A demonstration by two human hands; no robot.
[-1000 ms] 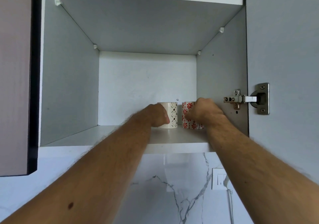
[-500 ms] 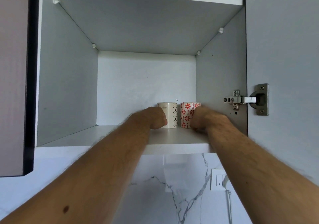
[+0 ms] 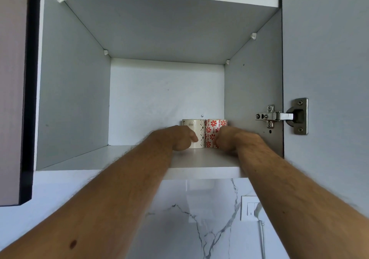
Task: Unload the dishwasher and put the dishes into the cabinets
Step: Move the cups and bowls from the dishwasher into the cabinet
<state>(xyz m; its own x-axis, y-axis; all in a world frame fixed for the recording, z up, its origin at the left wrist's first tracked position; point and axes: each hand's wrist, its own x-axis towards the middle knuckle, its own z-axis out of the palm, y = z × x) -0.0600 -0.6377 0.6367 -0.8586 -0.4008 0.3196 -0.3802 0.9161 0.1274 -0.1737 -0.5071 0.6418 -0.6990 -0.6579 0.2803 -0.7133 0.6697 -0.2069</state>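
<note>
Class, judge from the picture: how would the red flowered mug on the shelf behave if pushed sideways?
The red flowered mug looks glazed and stiff, so it would probably slide on the smooth shelf rather than tip. Pushed left, it would likely knock the cream mug close beside it and might chip.

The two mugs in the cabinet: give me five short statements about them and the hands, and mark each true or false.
1. The cream mug and the red-flowered mug stand upright side by side on the lower shelf. True.
2. The red-flowered mug stands to the left of the cream mug. False: it stands to its right, nearer the hinge.
3. The left hand is at the cream mug and the right hand at the red-flowered mug. True.
4. The mugs are stacked one on the other. False: both rest on the shelf.
5. The mugs sit near the cabinet's left wall. False: they sit toward the back right corner.
</note>
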